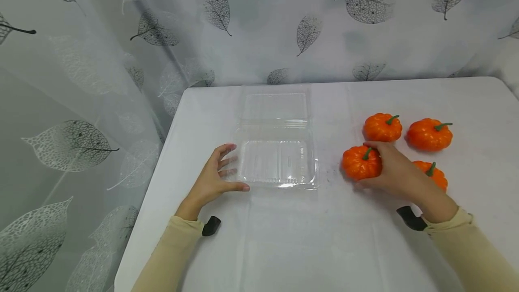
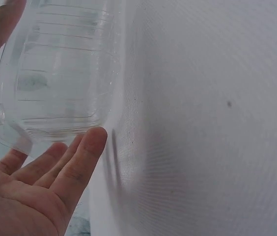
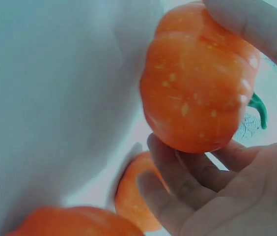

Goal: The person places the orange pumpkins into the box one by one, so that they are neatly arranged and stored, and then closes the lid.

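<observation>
A small orange toy pumpkin [image 1: 359, 164] with a green stem is held in my right hand [image 1: 399, 175], thumb on one side and fingers on the other. The right wrist view shows that pumpkin [image 3: 197, 78] large between thumb and fingers. My left hand [image 1: 212, 181] is spread at the near left corner of a clear plastic clamshell box [image 1: 311, 166], whose lid [image 1: 275, 107] lies folded back toward the far table edge. In the left wrist view, fingertips [image 2: 94, 140] are right at the box's wall [image 2: 62, 73], the fingers nearly straight.
Two more pumpkins stand behind and to the right of the right hand, one pumpkin [image 1: 382, 127] and another pumpkin [image 1: 430, 134]. A third pumpkin [image 1: 434, 175] is partly hidden by that hand. A white cloth covers the table [image 1: 300, 242]; a leaf-patterned curtain [image 1: 259, 21] hangs behind.
</observation>
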`<move>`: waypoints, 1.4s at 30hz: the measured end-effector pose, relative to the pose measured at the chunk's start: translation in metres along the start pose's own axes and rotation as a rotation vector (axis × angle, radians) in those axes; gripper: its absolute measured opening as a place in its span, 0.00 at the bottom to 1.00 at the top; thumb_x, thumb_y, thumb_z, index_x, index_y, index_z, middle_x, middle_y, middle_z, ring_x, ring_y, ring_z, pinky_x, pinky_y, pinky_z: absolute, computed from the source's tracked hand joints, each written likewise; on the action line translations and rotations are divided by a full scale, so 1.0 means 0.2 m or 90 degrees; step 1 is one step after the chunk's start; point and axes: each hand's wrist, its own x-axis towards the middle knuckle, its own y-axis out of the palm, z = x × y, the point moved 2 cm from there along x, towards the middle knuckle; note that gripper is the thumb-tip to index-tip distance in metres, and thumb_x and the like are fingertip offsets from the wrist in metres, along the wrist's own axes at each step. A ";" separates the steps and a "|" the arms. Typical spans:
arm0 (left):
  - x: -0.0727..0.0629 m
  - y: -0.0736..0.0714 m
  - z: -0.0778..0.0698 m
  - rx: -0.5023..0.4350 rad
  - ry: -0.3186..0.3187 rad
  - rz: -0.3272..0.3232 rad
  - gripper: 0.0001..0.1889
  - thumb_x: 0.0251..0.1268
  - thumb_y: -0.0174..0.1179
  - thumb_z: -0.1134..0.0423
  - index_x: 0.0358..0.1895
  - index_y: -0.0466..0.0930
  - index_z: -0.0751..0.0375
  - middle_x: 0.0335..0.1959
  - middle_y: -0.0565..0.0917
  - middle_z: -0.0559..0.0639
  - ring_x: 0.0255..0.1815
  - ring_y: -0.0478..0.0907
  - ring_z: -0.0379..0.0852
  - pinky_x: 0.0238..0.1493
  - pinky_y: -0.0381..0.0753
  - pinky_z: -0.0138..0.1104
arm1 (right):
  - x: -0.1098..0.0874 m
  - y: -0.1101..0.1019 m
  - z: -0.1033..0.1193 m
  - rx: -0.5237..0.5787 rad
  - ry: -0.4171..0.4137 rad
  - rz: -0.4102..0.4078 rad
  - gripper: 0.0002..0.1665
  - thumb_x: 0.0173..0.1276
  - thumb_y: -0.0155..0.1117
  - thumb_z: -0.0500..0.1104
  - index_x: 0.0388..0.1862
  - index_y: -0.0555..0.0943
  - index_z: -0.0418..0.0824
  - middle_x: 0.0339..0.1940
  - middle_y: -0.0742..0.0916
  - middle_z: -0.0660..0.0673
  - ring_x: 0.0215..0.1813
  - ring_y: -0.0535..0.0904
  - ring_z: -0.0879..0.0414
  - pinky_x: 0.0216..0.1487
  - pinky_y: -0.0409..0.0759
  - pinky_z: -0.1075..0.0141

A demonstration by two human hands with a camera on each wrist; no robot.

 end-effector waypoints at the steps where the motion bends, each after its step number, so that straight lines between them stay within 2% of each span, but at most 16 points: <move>1: 0.00 0.00 0.00 -0.002 0.000 -0.001 0.62 0.34 0.87 0.64 0.77 0.56 0.52 0.78 0.61 0.50 0.73 0.67 0.55 0.67 0.74 0.46 | 0.00 0.00 0.00 0.007 -0.002 -0.001 0.70 0.50 0.84 0.57 0.77 0.53 0.28 0.71 0.64 0.25 0.70 0.60 0.28 0.65 0.65 0.29; 5: 0.00 0.00 0.01 -0.012 0.004 -0.004 0.61 0.35 0.87 0.65 0.76 0.56 0.52 0.78 0.61 0.51 0.73 0.66 0.55 0.67 0.74 0.46 | 0.02 0.01 0.03 0.040 -0.006 -0.012 0.71 0.50 0.84 0.56 0.78 0.51 0.27 0.73 0.62 0.23 0.70 0.61 0.27 0.65 0.66 0.30; 9: -0.01 0.01 0.01 -0.019 0.011 -0.006 0.61 0.35 0.86 0.66 0.76 0.55 0.53 0.78 0.60 0.52 0.74 0.65 0.55 0.68 0.73 0.46 | 0.02 0.00 0.07 0.093 -0.022 -0.032 0.68 0.54 0.83 0.52 0.79 0.51 0.30 0.75 0.62 0.26 0.70 0.64 0.27 0.63 0.71 0.33; 17: -0.01 0.02 0.00 -0.028 0.011 -0.009 0.60 0.36 0.86 0.66 0.76 0.55 0.53 0.78 0.60 0.51 0.74 0.65 0.53 0.67 0.74 0.43 | 0.05 -0.02 0.18 0.140 -0.106 -0.072 0.58 0.53 0.84 0.41 0.77 0.60 0.36 0.72 0.65 0.30 0.68 0.65 0.31 0.63 0.72 0.33; 24: -0.01 0.02 0.01 -0.045 0.014 -0.009 0.60 0.36 0.86 0.68 0.76 0.54 0.54 0.78 0.60 0.52 0.74 0.65 0.53 0.67 0.74 0.41 | 0.10 -0.03 0.32 0.187 -0.160 -0.024 0.57 0.53 0.84 0.40 0.78 0.63 0.43 0.70 0.66 0.34 0.66 0.68 0.35 0.62 0.76 0.38; 28: -0.01 0.02 0.01 -0.050 0.012 -0.010 0.60 0.37 0.85 0.68 0.76 0.54 0.54 0.78 0.60 0.53 0.74 0.64 0.52 0.67 0.74 0.41 | 0.14 -0.01 0.40 0.197 -0.161 0.011 0.57 0.54 0.83 0.41 0.79 0.62 0.45 0.70 0.67 0.36 0.67 0.69 0.37 0.61 0.78 0.41; 32: -0.01 0.02 0.01 -0.047 0.016 -0.009 0.61 0.36 0.86 0.67 0.76 0.54 0.55 0.78 0.60 0.54 0.74 0.64 0.54 0.67 0.74 0.41 | 0.17 0.01 0.49 0.220 -0.167 0.035 0.59 0.54 0.83 0.43 0.80 0.58 0.41 0.73 0.68 0.37 0.69 0.68 0.38 0.64 0.76 0.42; 37: -0.02 0.02 0.00 -0.044 0.015 -0.011 0.60 0.36 0.86 0.67 0.76 0.54 0.55 0.78 0.60 0.54 0.74 0.64 0.55 0.67 0.74 0.43 | 0.23 0.03 0.58 0.288 -0.183 0.047 0.57 0.55 0.82 0.39 0.78 0.59 0.36 0.74 0.69 0.39 0.70 0.68 0.41 0.66 0.76 0.47; 42: -0.01 0.02 0.01 -0.039 0.007 -0.013 0.60 0.37 0.85 0.67 0.76 0.54 0.54 0.78 0.61 0.53 0.74 0.65 0.55 0.68 0.73 0.44 | 0.30 0.06 0.62 0.355 -0.160 0.058 0.54 0.57 0.81 0.40 0.77 0.60 0.37 0.74 0.70 0.42 0.71 0.68 0.43 0.64 0.78 0.51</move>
